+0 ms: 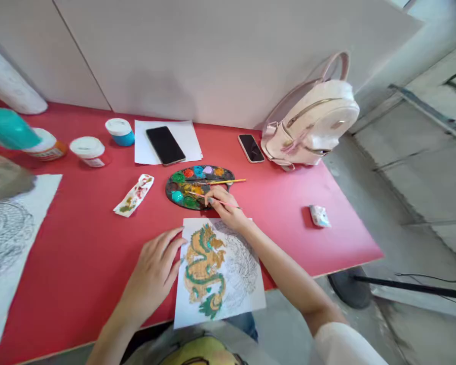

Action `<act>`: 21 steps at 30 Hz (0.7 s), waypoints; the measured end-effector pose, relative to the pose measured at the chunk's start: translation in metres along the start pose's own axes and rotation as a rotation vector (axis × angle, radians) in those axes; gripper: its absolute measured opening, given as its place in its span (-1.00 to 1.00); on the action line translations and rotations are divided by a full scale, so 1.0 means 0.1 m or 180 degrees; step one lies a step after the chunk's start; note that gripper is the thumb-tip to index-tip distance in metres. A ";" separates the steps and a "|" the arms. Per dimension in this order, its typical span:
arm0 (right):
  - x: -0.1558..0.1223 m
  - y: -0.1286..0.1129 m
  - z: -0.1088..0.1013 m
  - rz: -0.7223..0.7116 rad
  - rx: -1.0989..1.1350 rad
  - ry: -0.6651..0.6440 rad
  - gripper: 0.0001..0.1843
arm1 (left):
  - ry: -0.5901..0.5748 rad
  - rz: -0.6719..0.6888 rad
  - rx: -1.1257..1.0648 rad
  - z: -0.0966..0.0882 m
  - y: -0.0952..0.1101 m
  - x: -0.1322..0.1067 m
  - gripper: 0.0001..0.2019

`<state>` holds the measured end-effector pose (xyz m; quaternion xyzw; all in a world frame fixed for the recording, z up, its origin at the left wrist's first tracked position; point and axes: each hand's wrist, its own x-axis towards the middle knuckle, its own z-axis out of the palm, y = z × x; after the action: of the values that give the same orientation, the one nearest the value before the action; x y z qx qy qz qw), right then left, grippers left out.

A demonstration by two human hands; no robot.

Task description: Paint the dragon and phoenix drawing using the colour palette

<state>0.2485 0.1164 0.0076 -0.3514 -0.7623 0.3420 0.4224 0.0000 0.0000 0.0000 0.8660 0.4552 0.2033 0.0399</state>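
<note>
My right hand [226, 205] is closed around a thin pink paintbrush [228, 204], its tip over the orange-brown paint on a dark oval palette [172, 197]. Wells of green, red, blue, lilac, orange and turquoise paint ring the palette. Across it lies a second brush with a yellow handle [237, 180]. Below, a white sheet [247, 299] carries a dragon drawing [205, 263], its left part painted gold and green and its right part bare line work. My left hand [157, 261] rests flat with fingers spread, fingertips touching the sheet's left edge.
A paint-stained tissue [134, 195] lies left of the palette. Behind are a black phone [165, 145] on white paper [192, 139], another phone [251, 148] and a backpack [313, 121]. Paint jars [89, 151] and another drawing [7, 243] are at left; a small packet [319, 216] sits right.
</note>
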 end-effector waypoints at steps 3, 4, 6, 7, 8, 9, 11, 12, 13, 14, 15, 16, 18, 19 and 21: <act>-0.01 -0.01 0.00 -0.0050 -0.0015 -0.0074 -0.55 | 0.0012 -0.0063 -0.0078 -0.02 0.00 -0.01 -0.68; -0.01 -0.01 -0.01 -0.0058 -0.0013 -0.0090 -0.55 | 0.0007 -0.0082 -0.0102 -0.02 0.00 -0.01 -0.68; -0.02 -0.02 -0.01 -0.0070 0.0018 -0.0111 -0.57 | -0.0019 -0.0122 -0.0148 -0.04 0.01 -0.01 -0.68; -0.02 -0.03 -0.02 -0.0053 0.0021 -0.0112 -0.57 | -0.0030 -0.0138 -0.0168 -0.04 0.01 -0.01 -0.68; -0.02 -0.04 -0.02 -0.0030 0.0015 -0.0112 -0.57 | -0.0036 -0.0148 -0.0181 -0.05 0.01 -0.01 -0.68; -0.01 -0.05 -0.02 -0.0017 0.0004 -0.0114 -0.57 | -0.0040 -0.0157 -0.0191 -0.05 0.02 -0.01 -0.68; -0.01 -0.06 -0.03 -0.0051 -0.0020 -0.0148 -0.58 | -0.0043 -0.0175 -0.0213 -0.06 0.02 -0.01 -0.68; -0.01 -0.07 -0.03 -0.0083 -0.0043 -0.0177 -0.58 | -0.0045 -0.0183 -0.0222 -0.06 0.03 0.00 -0.68; 0.00 -0.08 -0.03 -0.0110 -0.0076 -0.0205 -0.57 | -0.0055 -0.0192 -0.0226 -0.06 0.03 0.00 -0.68; 0.00 -0.08 -0.03 -0.0121 -0.0121 -0.0228 -0.57 | -0.0063 -0.0196 -0.0228 -0.06 0.03 0.00 -0.67; 0.00 -0.08 -0.03 -0.0118 -0.0175 -0.0241 -0.56 | -0.0074 -0.0197 -0.0227 -0.06 0.03 0.00 -0.67; 0.00 -0.08 -0.02 -0.0111 -0.0231 -0.0248 -0.55 | -0.0077 -0.0190 -0.0225 -0.06 0.03 0.00 -0.66; 0.01 -0.06 -0.02 -0.0121 -0.0335 -0.0276 -0.52 | -0.0064 -0.0168 -0.0222 -0.06 0.03 0.00 -0.65; 0.01 -0.05 -0.02 -0.0138 -0.0384 -0.0306 -0.51 | -0.0048 -0.0152 -0.0220 -0.06 0.03 0.01 -0.65; 0.01 -0.04 -0.01 -0.0175 -0.0474 -0.0350 -0.50 | -0.0026 -0.0131 -0.0199 -0.06 0.03 0.01 -0.66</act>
<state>0.2481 0.1157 0.0113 -0.3415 -0.8170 0.2914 0.3618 0.0001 -0.0017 0.0064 0.8556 0.4661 0.2130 0.0730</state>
